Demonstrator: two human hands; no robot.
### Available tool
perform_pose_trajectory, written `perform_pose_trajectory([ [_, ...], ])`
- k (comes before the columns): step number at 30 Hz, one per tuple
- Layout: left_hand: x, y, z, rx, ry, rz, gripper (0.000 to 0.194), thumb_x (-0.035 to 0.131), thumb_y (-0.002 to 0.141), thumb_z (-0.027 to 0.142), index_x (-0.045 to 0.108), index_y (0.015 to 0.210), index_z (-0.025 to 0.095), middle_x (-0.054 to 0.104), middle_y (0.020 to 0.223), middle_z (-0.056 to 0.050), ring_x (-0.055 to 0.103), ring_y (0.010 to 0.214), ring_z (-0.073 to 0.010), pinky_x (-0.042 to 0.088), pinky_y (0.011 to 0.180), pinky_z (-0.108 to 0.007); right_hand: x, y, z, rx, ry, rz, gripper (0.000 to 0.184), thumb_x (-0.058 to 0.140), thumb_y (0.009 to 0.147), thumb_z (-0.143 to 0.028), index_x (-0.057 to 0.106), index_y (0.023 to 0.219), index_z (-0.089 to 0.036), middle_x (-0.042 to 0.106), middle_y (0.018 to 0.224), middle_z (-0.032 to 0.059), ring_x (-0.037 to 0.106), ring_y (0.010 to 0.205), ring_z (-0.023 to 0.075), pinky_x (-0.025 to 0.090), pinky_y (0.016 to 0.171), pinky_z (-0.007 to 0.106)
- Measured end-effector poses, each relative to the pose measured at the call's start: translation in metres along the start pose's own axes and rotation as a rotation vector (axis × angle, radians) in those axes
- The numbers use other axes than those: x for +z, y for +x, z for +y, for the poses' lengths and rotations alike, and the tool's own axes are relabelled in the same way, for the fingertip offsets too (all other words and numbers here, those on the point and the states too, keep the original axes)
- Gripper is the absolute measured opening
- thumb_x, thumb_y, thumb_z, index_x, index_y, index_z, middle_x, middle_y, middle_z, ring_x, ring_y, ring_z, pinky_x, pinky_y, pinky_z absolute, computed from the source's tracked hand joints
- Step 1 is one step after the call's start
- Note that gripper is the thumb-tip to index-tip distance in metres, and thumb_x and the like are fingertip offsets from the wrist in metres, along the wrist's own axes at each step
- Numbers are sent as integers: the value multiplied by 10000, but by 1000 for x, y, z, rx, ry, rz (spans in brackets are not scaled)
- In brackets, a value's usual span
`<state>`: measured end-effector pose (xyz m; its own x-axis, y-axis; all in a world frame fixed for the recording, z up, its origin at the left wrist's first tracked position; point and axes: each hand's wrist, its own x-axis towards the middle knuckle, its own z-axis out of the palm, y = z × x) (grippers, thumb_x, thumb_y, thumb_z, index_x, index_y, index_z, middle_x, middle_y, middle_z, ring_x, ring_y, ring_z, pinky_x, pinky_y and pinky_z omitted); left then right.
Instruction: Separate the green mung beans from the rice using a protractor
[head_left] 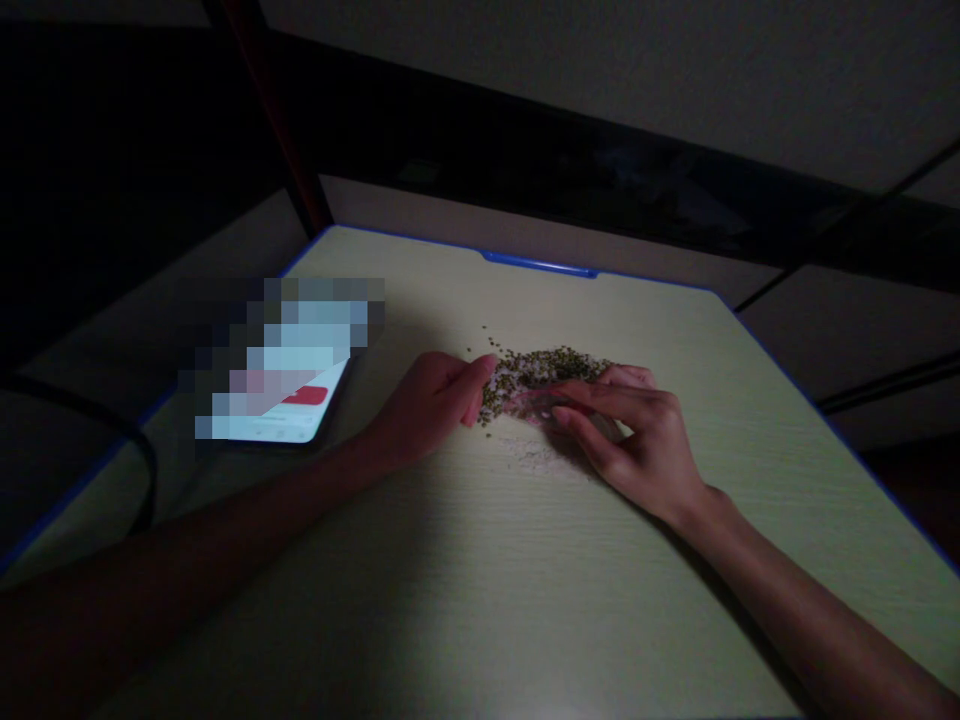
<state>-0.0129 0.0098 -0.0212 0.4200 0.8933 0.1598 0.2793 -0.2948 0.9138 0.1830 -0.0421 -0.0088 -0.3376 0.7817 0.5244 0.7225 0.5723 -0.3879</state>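
Note:
A spread heap of small green beans (pixel 562 362), which look like mung beans, lies on the table mixed with white grains. My left hand (pixel 439 395) is at the heap's left edge, thumb pressed to its curled fingers; whatever is between them is hidden. From the right, my right hand (pixel 645 430) reaches over the near side of the heap. Its thumb and fingers pinch a clear plastic piece (pixel 529 403) with a pinkish edge, possibly a small bag. Pale grains (pixel 536 455) lie scattered in front of that plastic, partly in shadow.
A lit phone (pixel 300 400) rests on the left of the pale wooden table (pixel 480 600), its screen partly blurred out. The table has a blue rim with a blue handle-like strip (pixel 540 265) at the far edge. A dark cable (pixel 146 460) curves at the left.

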Motion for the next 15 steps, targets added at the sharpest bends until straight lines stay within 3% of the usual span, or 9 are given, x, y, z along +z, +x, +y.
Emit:
perform_pose_trajectory([
  [15,1,0,5,-32,17,18,495,353,819,368,395,354,203,399,339,32,434,387,-105,369,501,-254,0,0,-1,-20,-19,-28,240,543,816,-192,673,1009,-251,708,756,-11,538,654,160,357,718,359],
])
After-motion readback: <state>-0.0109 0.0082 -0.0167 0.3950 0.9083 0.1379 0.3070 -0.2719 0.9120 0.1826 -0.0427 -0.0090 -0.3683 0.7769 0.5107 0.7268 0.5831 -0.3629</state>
